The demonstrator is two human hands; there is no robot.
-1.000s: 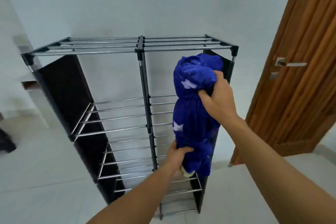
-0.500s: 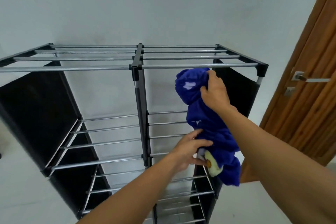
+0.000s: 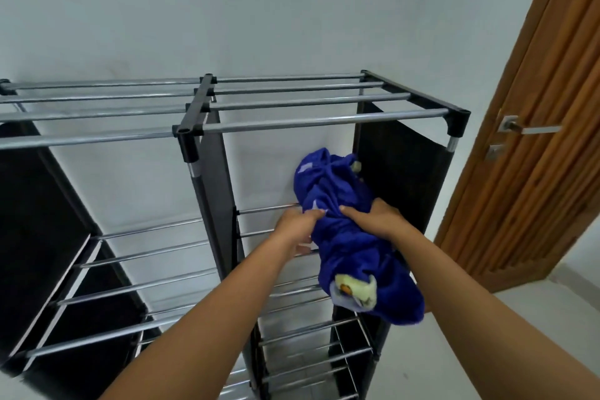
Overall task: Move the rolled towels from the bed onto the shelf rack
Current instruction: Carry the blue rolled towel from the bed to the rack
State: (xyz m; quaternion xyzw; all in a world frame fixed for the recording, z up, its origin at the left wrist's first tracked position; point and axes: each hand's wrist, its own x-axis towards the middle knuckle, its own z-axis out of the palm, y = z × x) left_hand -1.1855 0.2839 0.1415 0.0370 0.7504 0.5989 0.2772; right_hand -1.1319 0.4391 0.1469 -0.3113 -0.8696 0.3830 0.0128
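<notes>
Both hands were closed on the rolled blue towel (image 3: 350, 237) at its middle: the left hand (image 3: 297, 226) was pinched into the cloth from the left side, the right hand (image 3: 378, 221) was laid over it from the right with its fingers curled into the folds. Neither hand was spread, and the two were set almost touching each other on the roll.

The towel was held inside the upper right compartment of the shelf rack (image 3: 324, 122), under the top bars and over the first tier of rods (image 3: 269, 208). Its long axis was seen to run from the far end, raised toward the wall and the black side panel (image 3: 406, 169), down to the near end, which hung out past the front of the rack toward the person. Whether the roll was already resting on the rods could not be told, since it was covered there by the hands.

It was judged that the coming move turned on this tilt: the near end would have to be raised and pushed inward, along the roll's own length, for the towel to be laid flat on the rods. The hands were equally near; the overhanging end lay below and toward the right forearm.
</notes>
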